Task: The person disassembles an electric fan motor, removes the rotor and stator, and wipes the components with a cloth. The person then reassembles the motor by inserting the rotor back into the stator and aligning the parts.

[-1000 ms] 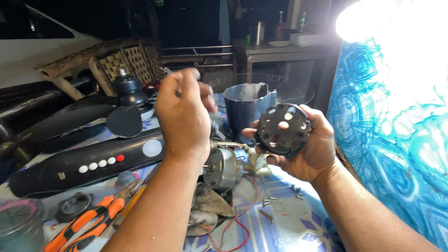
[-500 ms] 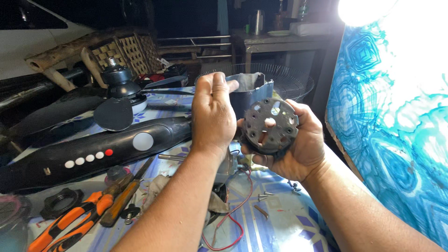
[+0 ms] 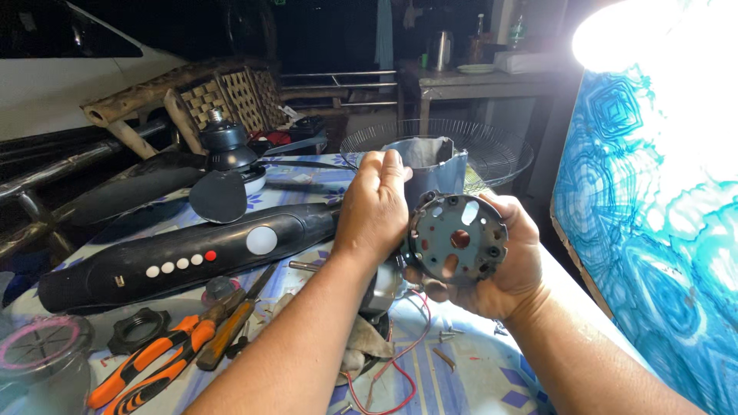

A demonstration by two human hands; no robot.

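Motor cover [image 3: 458, 240], gripped in the right hand's [image 3: 503, 265] curled fingers and steadied by the left hand's [image 3: 374, 209] closed fingers, could be dropped onto the table's [image 3: 492, 369] right edge.

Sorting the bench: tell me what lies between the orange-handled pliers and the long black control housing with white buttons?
In the head view, a black hexagonal plastic nut and a small round dark cap lie between pliers and housing.

No packages, signs or screens seen. One small pale label [image 3: 119, 281] on long black housing [image 3: 184, 253], left.
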